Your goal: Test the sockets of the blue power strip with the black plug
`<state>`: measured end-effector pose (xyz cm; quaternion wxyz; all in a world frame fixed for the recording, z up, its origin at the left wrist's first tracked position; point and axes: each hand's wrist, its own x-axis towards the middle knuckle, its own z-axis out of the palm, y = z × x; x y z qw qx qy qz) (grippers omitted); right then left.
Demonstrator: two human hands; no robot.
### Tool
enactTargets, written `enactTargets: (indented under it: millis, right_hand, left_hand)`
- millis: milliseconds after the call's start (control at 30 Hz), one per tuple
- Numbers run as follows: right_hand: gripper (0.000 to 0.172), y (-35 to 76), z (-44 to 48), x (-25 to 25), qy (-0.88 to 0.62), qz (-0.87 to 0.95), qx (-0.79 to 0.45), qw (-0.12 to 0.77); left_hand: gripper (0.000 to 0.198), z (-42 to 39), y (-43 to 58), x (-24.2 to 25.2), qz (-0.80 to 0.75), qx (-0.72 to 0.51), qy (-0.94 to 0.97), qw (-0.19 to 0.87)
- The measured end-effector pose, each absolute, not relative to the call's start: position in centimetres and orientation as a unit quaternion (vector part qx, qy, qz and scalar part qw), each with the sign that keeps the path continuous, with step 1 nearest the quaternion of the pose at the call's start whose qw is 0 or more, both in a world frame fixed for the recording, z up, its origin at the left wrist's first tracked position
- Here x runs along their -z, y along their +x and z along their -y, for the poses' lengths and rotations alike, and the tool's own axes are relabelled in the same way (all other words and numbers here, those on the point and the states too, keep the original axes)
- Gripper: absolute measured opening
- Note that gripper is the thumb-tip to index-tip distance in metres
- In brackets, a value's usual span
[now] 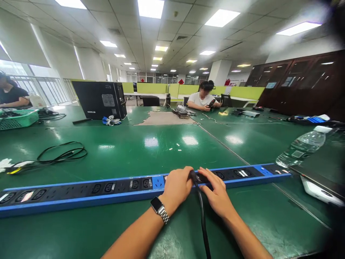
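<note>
Clamping its fingers on a black plug (194,177), the left hand (176,187) is over the blue power strip (158,182), as is the right hand (217,190), thumb and fingers apart.

I have a broad lane over the green tabletop (129,160) between the blue-edged power strip (147,184) and the computer tower (98,100). The strip bars low travel across; the water bottle (303,145) blocks its right end. Between left hand (176,187) and right hand (215,192), the black power cord (203,212) crowds the gap.
</note>
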<state>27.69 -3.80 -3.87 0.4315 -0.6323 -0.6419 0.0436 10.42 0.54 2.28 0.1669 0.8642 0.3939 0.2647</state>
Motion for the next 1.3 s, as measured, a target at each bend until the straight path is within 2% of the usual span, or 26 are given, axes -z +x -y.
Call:
enactTargets:
  millis: [167,267,333,433,467,500,567,633,700,800,900,1100,1300]
  right_hand:
    - [0.057,26.6,3.4,2.7,-0.568,0.691,-0.040,0.446]
    - [0.051,25.7,2.8,2.5,-0.539,0.711,0.023,0.451]
    - [0.042,25.3,2.5,2.5,-0.524,0.715,0.068,0.458]
    - [0.030,24.6,2.6,2.2,-0.511,0.710,0.128,0.467]
    - [0.028,24.2,2.8,1.8,-0.512,0.701,0.150,0.473]
    - [0.026,23.4,3.0,1.3,-0.512,0.691,0.170,0.482]
    - [0.026,20.6,3.4,0.2,-0.498,0.689,0.181,0.495]
    - [0.025,16.3,3.4,-0.8,-0.466,0.722,0.145,0.491]
    - [0.021,11.3,3.0,-1.2,-0.436,0.757,0.092,0.477]
    - [0.020,5.1,1.9,-0.9,-0.433,0.773,0.046,0.460]
    - [0.021,2.3,0.9,-0.3,-0.457,0.767,0.056,0.447]
    - [0.024,1.9,0.6,0.0,-0.475,0.776,0.122,0.397]
    - [0.023,1.7,1.1,-0.4,-0.503,0.768,0.133,0.374]
  left_hand:
    - [0.023,-1.1,10.6,-3.1,-0.383,-0.204,0.893,0.118]
    - [0.025,-1.0,10.5,-3.0,-0.366,-0.200,0.903,0.102]
    - [0.041,-0.6,9.5,-2.7,-0.339,-0.214,0.911,0.095]
    - [0.084,0.3,5.7,-2.6,-0.326,-0.259,0.905,0.085]
    - [0.089,0.5,3.7,-2.7,-0.337,-0.279,0.896,0.078]
    - [0.086,0.6,1.4,-2.7,-0.354,-0.303,0.882,0.065]
    - [0.064,0.6,-3.9,-2.8,-0.402,-0.358,0.842,0.022]
    - [0.041,0.3,-9.4,-2.6,-0.470,-0.411,0.781,-0.026]
    - [0.029,-0.1,-14.2,-2.1,-0.526,-0.444,0.724,-0.045]
    - [0.028,-0.2,-18.5,-1.2,-0.574,-0.461,0.676,-0.043]
    - [0.027,0.1,-19.5,-0.7,-0.587,-0.462,0.664,-0.032]
    - [0.025,0.4,-17.4,-1.1,-0.549,-0.449,0.705,-0.004]
    - [0.023,0.5,-16.4,-1.0,-0.531,-0.436,0.726,0.012]
